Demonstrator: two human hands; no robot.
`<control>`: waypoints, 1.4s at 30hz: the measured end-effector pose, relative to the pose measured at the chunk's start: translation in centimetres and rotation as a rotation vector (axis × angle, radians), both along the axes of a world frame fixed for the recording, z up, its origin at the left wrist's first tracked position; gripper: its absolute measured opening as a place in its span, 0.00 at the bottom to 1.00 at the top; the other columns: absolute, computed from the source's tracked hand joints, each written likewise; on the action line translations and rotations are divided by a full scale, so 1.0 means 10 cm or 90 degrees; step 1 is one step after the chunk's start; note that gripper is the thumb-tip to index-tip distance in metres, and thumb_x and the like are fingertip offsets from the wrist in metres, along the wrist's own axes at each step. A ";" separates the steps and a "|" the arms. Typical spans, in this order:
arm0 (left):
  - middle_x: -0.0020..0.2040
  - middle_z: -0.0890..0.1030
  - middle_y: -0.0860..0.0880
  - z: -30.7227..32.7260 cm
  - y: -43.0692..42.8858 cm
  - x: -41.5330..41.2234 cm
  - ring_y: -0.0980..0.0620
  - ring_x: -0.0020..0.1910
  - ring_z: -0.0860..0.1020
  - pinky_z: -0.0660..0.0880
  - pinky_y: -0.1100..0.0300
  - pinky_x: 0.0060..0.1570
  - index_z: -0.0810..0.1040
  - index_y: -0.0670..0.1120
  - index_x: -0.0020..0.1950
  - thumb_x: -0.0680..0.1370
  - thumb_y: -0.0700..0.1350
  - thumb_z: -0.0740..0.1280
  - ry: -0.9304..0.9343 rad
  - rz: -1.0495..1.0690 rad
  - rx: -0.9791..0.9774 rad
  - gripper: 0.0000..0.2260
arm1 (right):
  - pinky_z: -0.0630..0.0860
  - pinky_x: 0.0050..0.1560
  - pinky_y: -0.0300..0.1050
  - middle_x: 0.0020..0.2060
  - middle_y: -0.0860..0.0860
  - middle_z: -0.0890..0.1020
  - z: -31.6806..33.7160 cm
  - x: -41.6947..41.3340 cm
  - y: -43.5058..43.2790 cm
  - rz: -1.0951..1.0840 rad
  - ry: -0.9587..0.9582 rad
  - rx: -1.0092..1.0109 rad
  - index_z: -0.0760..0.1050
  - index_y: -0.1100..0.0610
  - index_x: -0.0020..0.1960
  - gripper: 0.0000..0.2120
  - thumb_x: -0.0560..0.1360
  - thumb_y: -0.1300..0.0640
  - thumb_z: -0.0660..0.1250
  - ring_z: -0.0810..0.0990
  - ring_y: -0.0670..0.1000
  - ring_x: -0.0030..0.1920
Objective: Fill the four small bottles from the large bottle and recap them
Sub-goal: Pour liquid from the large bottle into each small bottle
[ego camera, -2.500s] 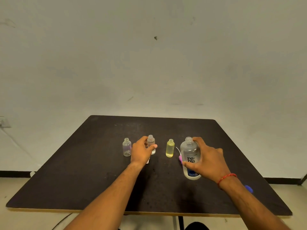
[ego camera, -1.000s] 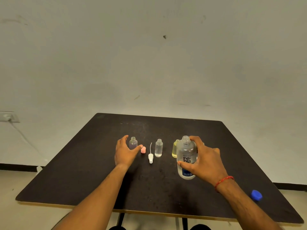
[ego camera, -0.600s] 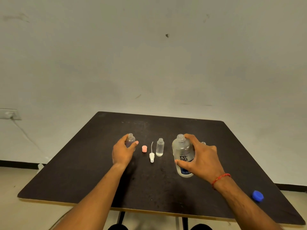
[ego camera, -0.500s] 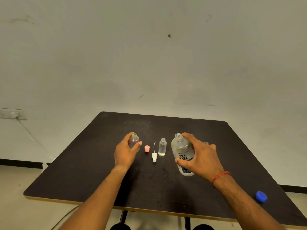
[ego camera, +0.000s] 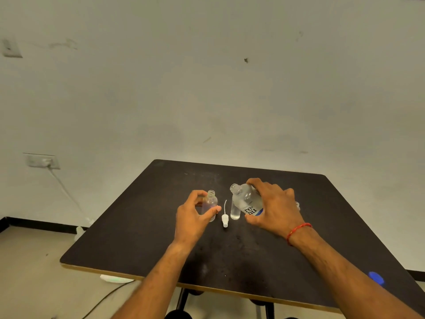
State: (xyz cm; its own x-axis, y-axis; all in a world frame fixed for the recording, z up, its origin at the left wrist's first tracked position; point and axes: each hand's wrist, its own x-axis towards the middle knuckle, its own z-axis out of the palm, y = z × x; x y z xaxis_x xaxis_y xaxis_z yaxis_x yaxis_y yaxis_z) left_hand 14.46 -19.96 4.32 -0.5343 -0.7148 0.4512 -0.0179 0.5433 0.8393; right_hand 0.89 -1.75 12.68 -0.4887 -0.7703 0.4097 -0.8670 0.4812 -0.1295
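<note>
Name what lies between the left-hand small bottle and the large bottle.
In the head view, a white spray cap with its tube, and another small clear bottle standing.

Bare room: plain wall (ego camera: 207,88), dark table (ego camera: 149,226), wall socket (ego camera: 43,161)

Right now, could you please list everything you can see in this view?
Table: one, dark, centre.
Large bottle: one, clear, uncapped, tilted, mid-table.
Left bottle: one, clear, uncapped.
Middle bottle: one, clear, behind large bottle.
Right bottle: one, clear, mostly hidden.
Nozzle: one, white, lying beside middle bottle.
Cap: one, blue, table's near right edge.
Outlet: one, white, left wall.
Bracelet: one, red, right wrist.
Left grip: one, round left bottle.
Right grip: one, round large bottle.
</note>
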 end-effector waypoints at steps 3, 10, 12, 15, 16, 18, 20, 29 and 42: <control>0.51 0.81 0.64 0.02 0.05 0.05 0.66 0.53 0.80 0.75 0.74 0.49 0.77 0.58 0.58 0.69 0.56 0.81 0.010 -0.015 -0.005 0.21 | 0.67 0.55 0.52 0.51 0.42 0.75 0.05 -0.01 -0.03 0.002 0.018 0.028 0.59 0.38 0.68 0.35 0.65 0.35 0.68 0.74 0.47 0.53; 0.51 0.82 0.65 0.09 0.11 0.07 0.65 0.54 0.80 0.74 0.75 0.51 0.79 0.59 0.58 0.70 0.55 0.80 0.017 -0.037 -0.018 0.19 | 0.65 0.55 0.50 0.53 0.44 0.74 0.13 -0.01 -0.09 0.010 0.065 0.064 0.58 0.37 0.71 0.37 0.66 0.35 0.66 0.72 0.48 0.55; 0.52 0.81 0.65 0.11 0.11 0.07 0.64 0.54 0.80 0.74 0.76 0.52 0.79 0.59 0.59 0.70 0.55 0.80 0.016 -0.040 -0.023 0.19 | 0.65 0.56 0.51 0.55 0.44 0.74 0.15 -0.02 -0.09 0.012 0.085 0.077 0.57 0.37 0.72 0.37 0.66 0.34 0.66 0.71 0.48 0.56; 0.52 0.81 0.65 0.12 0.11 0.07 0.64 0.54 0.80 0.74 0.77 0.51 0.79 0.58 0.60 0.70 0.55 0.79 0.012 -0.042 -0.031 0.20 | 0.65 0.56 0.51 0.56 0.45 0.74 0.19 -0.02 -0.08 0.013 0.097 0.085 0.57 0.36 0.72 0.38 0.65 0.32 0.62 0.70 0.48 0.57; 0.53 0.82 0.65 0.12 0.11 0.07 0.64 0.54 0.80 0.74 0.77 0.51 0.79 0.58 0.60 0.70 0.56 0.79 0.009 -0.041 -0.033 0.20 | 0.65 0.55 0.51 0.55 0.45 0.74 0.20 -0.01 -0.07 0.013 0.099 0.084 0.57 0.36 0.72 0.38 0.64 0.32 0.60 0.70 0.48 0.56; 0.52 0.81 0.65 0.12 0.11 0.07 0.66 0.54 0.79 0.73 0.77 0.50 0.79 0.59 0.60 0.70 0.56 0.79 0.004 -0.041 -0.037 0.20 | 0.64 0.54 0.51 0.55 0.45 0.74 0.23 -0.01 -0.07 0.013 0.099 0.081 0.58 0.36 0.72 0.38 0.62 0.32 0.57 0.70 0.49 0.56; 0.52 0.80 0.66 0.12 0.12 0.07 0.67 0.54 0.79 0.73 0.78 0.49 0.78 0.60 0.60 0.70 0.56 0.79 0.000 -0.045 -0.039 0.20 | 0.64 0.55 0.52 0.55 0.45 0.74 0.24 -0.01 -0.07 0.016 0.104 0.086 0.58 0.36 0.72 0.38 0.63 0.32 0.58 0.70 0.49 0.56; 0.53 0.82 0.62 0.12 0.13 0.06 0.64 0.53 0.79 0.73 0.78 0.50 0.80 0.57 0.61 0.70 0.57 0.79 -0.011 -0.040 -0.050 0.22 | 0.63 0.58 0.52 0.57 0.45 0.72 0.31 -0.04 -0.07 0.017 0.160 0.118 0.56 0.36 0.74 0.37 0.68 0.41 0.68 0.68 0.50 0.60; 0.54 0.83 0.60 0.09 0.12 0.02 0.63 0.54 0.80 0.75 0.74 0.51 0.80 0.56 0.62 0.70 0.58 0.79 -0.015 -0.042 -0.053 0.23 | 0.62 0.59 0.54 0.61 0.47 0.71 0.42 -0.05 -0.11 0.026 0.202 0.149 0.56 0.37 0.74 0.38 0.68 0.42 0.69 0.67 0.51 0.63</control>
State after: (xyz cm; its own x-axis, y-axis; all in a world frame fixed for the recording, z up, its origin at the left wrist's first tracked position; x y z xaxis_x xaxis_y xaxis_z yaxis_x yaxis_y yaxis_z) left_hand 14.71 -18.80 5.26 -0.5897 -0.6390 0.4940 0.0006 0.6113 0.7914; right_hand 0.36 -2.87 16.85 -0.3327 -0.8769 0.3470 -0.8655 0.4300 0.2568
